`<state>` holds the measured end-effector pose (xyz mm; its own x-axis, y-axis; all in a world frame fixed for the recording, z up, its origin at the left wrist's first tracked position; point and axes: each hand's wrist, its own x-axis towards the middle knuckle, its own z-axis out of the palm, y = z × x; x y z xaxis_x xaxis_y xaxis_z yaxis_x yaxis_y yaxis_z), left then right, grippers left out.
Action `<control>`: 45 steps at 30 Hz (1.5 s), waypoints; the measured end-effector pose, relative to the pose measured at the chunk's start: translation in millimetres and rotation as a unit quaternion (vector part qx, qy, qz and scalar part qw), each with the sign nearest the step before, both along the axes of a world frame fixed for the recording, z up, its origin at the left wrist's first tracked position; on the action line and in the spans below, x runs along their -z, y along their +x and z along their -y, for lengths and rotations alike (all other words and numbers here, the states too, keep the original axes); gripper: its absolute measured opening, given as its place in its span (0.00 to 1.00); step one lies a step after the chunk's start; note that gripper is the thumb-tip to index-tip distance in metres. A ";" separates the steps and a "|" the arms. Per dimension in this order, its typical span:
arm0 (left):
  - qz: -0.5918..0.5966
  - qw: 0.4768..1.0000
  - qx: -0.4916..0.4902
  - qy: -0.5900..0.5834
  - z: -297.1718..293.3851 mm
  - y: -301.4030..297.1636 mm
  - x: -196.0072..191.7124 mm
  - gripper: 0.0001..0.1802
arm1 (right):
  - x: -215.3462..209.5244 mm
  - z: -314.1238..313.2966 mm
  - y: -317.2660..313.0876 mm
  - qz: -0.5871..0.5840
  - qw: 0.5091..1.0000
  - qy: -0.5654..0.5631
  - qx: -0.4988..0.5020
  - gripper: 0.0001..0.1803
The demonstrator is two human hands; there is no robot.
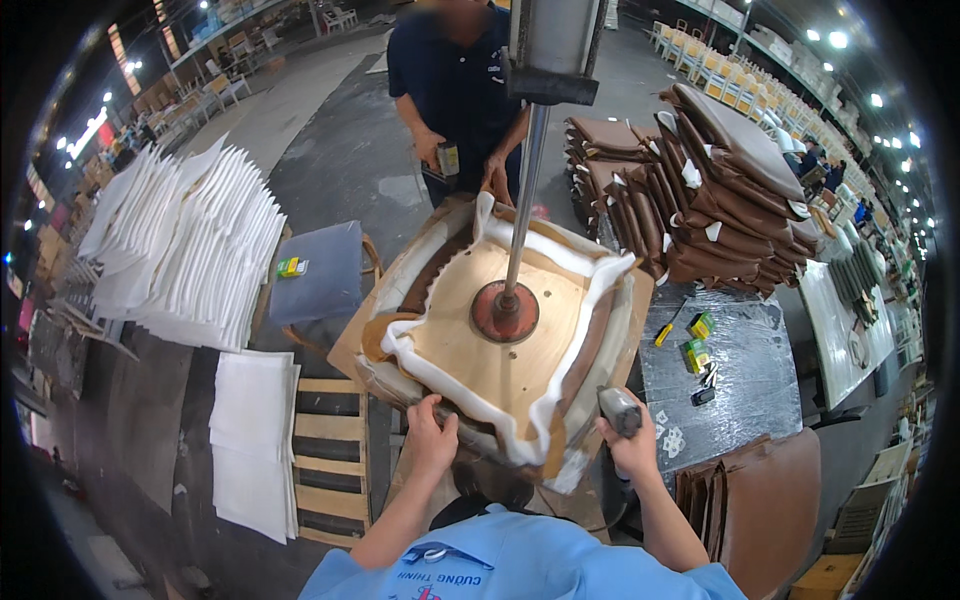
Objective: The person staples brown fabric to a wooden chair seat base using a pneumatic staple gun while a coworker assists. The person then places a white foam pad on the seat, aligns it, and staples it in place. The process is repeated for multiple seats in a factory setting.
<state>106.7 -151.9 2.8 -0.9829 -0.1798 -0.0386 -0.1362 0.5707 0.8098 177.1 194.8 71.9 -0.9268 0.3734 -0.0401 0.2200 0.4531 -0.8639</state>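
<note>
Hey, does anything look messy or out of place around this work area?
Yes: small white scraps lie scattered on the shiny tabletop, to the right of the right hand, like litter. The tall brown upholstery pile also looks untidy, its edges jutting unevenly.

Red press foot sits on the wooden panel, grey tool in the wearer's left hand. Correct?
Not quite: the head view shows the grey tool in the wearer's right hand. The red press foot does sit on the wooden panel.
</note>
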 end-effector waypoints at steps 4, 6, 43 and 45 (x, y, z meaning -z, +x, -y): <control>-0.188 0.969 0.025 -0.157 11.8 -2.2 -4.9 0.28 | -13.1 -10.8 43.6 0.036 0.994 -0.099 0.008 0.41; -0.239 0.950 0.066 -0.191 24.0 -7.1 -2.3 0.26 | -9.8 -8.5 55.0 0.043 0.990 -0.136 0.004 0.41; 0.486 0.711 -0.005 0.509 -15.5 5.6 -8.8 0.27 | -1.3 -6.7 -213.3 0.165 0.861 0.394 -0.277 0.52; 0.484 0.675 -0.072 0.552 -20.1 4.8 -6.9 0.28 | 9.4 -4.7 -217.2 0.146 0.860 0.391 -0.293 0.51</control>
<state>111.5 -131.8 9.6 -0.3755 0.3927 -0.8395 -0.8966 -0.3833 0.2217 -40.1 199.5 62.4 -0.9584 -0.1351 -0.2515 -0.0875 0.9776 -0.1916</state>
